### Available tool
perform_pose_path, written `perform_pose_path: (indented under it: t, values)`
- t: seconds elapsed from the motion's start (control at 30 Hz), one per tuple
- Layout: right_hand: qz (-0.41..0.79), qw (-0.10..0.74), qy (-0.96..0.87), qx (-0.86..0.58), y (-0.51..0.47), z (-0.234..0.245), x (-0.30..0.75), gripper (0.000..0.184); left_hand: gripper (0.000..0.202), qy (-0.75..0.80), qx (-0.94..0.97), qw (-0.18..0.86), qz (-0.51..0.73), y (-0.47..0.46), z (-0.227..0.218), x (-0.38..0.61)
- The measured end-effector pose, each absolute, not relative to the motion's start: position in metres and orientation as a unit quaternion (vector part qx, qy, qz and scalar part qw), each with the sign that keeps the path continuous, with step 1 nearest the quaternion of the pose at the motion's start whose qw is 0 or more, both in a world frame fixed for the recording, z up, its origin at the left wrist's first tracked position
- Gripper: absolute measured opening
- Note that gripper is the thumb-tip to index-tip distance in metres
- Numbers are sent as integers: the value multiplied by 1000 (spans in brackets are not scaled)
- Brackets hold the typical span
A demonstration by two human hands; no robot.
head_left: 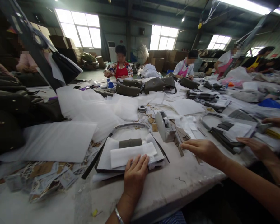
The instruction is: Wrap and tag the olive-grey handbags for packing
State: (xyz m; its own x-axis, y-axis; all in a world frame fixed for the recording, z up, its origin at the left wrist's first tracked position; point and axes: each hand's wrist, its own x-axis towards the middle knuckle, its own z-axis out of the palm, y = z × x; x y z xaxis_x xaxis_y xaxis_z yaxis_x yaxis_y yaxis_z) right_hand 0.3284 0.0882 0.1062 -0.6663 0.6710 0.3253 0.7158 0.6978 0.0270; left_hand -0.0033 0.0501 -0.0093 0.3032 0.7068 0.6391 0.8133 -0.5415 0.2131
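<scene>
My left hand (136,171) lies flat, fingers apart, on a white foam sheet (128,158) folded over a dark handbag (107,166). The bag lies flat on the table, its curved handle (130,125) pointing away from me. A rolled olive-grey piece (130,142) sits just beyond the folded foam. To the right, my right hand (204,151) is closed, with thumb and fingertips pinched at a flat grey-brown strap (178,144). That strap lies beside a grey tape dispenser (164,126). Whatever lies inside the fingers is partly hidden.
Tags with strings (49,177) are heaped at the left, near foam sheets (58,140). Dark bags (9,109) are piled further left. At the right, a co-worker's hands (256,147) work at another bag (226,137). Several people stand across the table behind more bags (154,85).
</scene>
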Motion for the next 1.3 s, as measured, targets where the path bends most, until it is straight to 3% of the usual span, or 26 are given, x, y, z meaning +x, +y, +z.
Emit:
perform_pose_path:
  t: [0.1, 0.23, 0.33, 0.4, 0.57, 0.77, 1.13, 1.3]
  values:
    - [-8, 132, -952, -277, 79, 138, 289, 28, 30, -475, -797, 70, -366, 50, -12, -2]
    - [264, 123, -942, -167, 73, 153, 230, 19, 29, -476, -791, 61, -379, 50, -15, -1]
    - [470, 51, -861, -185, 92, 142, 207, 20, 30, -477, -789, 56, -382, 49, -15, -2]
    - [512, 1, -826, -238, 116, 130, 201, 28, 31, -478, -787, 54, -386, 49, -17, -1]
    - [399, -54, -867, -293, 170, 111, 190, 35, 33, -479, -782, 62, -394, 49, -20, 0]
    - [246, -141, -917, -282, 194, 112, 170, 22, 32, -480, -780, 65, -396, 50, -20, 0]
    - [117, -252, -931, -237, 206, 108, 146, 20, 31, -475, -783, 69, -395, 49, -20, 0]
    - [57, -288, -933, -206, 206, 107, 132, 19, 40, -483, -787, 67, -378, 48, -16, -1]
